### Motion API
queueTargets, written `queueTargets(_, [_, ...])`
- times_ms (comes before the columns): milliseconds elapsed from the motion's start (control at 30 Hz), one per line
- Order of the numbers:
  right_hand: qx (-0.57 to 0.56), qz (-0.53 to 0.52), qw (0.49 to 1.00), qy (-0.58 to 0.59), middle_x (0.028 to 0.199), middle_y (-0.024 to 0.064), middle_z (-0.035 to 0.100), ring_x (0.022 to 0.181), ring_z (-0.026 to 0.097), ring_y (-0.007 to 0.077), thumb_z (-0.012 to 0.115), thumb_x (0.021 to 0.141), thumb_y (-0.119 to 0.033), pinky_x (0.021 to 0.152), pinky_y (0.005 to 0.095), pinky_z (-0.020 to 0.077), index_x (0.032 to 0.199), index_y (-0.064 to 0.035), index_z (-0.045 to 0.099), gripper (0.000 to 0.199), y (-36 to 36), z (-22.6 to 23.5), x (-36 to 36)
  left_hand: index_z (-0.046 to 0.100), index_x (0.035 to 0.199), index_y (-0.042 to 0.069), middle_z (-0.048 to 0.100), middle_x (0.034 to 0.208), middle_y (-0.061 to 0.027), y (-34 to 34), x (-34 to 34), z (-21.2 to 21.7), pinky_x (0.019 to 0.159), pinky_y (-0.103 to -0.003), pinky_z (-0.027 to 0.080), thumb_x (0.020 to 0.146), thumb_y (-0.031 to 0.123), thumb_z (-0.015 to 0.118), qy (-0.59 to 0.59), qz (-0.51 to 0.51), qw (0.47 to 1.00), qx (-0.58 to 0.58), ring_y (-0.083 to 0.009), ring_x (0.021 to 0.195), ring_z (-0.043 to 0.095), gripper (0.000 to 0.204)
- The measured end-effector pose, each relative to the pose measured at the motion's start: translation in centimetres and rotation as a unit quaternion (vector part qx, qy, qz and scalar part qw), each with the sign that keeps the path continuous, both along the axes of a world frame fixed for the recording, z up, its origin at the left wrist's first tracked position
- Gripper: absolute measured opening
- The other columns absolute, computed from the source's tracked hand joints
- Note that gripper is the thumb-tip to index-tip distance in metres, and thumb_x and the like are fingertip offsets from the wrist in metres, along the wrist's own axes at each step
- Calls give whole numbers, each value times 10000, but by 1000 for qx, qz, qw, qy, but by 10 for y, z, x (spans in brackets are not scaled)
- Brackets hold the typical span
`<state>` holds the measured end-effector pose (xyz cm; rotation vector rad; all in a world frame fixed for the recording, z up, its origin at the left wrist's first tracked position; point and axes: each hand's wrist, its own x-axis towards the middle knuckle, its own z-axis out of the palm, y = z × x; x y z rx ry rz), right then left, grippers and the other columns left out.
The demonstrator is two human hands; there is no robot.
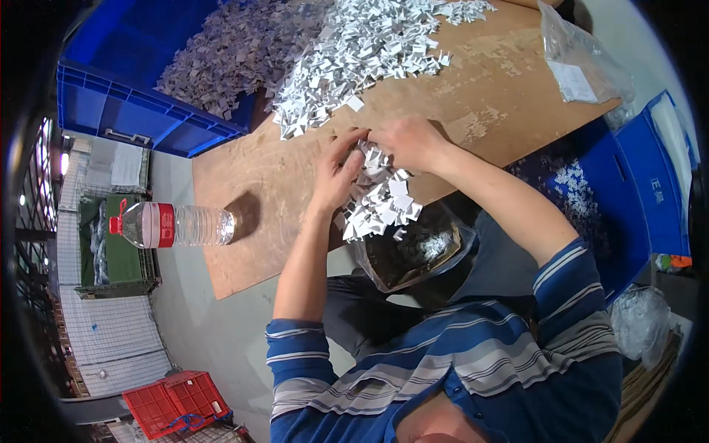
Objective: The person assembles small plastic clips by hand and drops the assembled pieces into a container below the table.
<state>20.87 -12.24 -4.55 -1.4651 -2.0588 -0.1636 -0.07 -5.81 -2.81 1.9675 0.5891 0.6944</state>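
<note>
A small heap of flat white pieces [384,203] lies at the table's near edge, between and just below my hands. My left hand [340,170] is curled along the heap's left side, its thumb bent inward over the pieces. From the right, my right hand [406,144] reaches in with its fingers folded down, and the fingertips of both hands meet at the heap's top. Whatever they pinch there is too small and hidden to make out. Under the edge, a box with a clear plastic liner [377,275] contains some more white bits.
A large pile of white pieces [362,55] spreads from a blue crate [88,103] across the wooden table [258,273]. At left stands a water bottle [192,225]. A clear bag [576,63] lies far right; another blue crate [650,192] sits below the table's right side.
</note>
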Motion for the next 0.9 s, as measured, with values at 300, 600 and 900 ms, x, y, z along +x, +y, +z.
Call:
queueTargets(300, [-8,-36,999,-7,782,106,684,657,670,306,620,806,-114,553,389,524,893,-93,669,102,-37,3,-13,654,1278,-8,561,1423,-184,-33,-19,8,1074,-440,409,890,359,684,10,-42,999,33,-348,1317,517,535])
queueTargets(600, [-19,-6,1000,-2,787,103,686,646,673,290,615,793,-112,561,376,533,846,-83,666,79,-64,11,-28,667,1269,-21,554,1427,-226,-71,-34,6,1087,-463,407,887,497,685,-13,-15,998,65,-347,1323,514,643])
queueTargets(900, [-58,58,996,36,783,98,682,649,671,280,627,806,-126,569,371,526,835,-88,662,59,-90,12,-39,703,1204,9,575,1403,-223,-112,-46,5,1095,-485,420,792,356,763,7,3,997,77,-379,1261,575,542])
